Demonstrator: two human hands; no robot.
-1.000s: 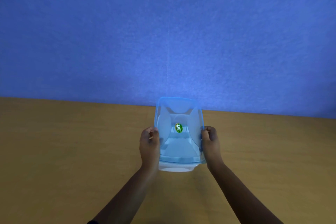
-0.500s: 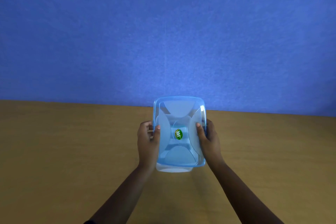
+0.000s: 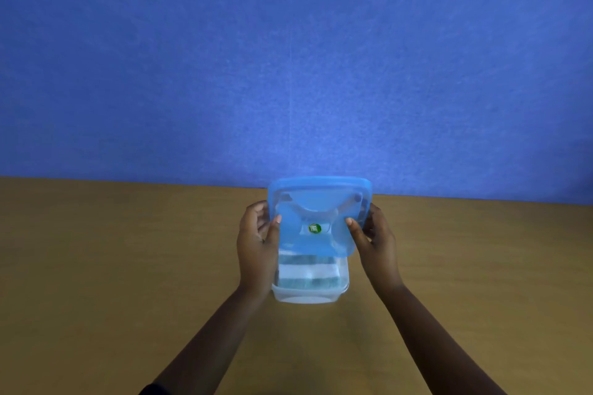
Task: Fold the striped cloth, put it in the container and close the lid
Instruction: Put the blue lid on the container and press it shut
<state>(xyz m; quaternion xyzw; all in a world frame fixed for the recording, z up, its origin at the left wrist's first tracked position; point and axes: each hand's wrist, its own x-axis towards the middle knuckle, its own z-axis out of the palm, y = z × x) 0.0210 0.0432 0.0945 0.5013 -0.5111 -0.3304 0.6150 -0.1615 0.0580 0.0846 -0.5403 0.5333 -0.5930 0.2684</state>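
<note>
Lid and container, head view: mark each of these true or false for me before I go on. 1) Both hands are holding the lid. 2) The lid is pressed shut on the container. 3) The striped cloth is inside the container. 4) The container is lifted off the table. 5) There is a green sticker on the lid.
1) True: the left hand and the right hand grip the blue lid at its two sides.
2) False: the lid is tilted, its near edge raised, and the near part of the container is uncovered.
3) True: the folded striped cloth lies inside.
4) False: the container stands on the table.
5) True: the green sticker is at the lid's middle.
</note>
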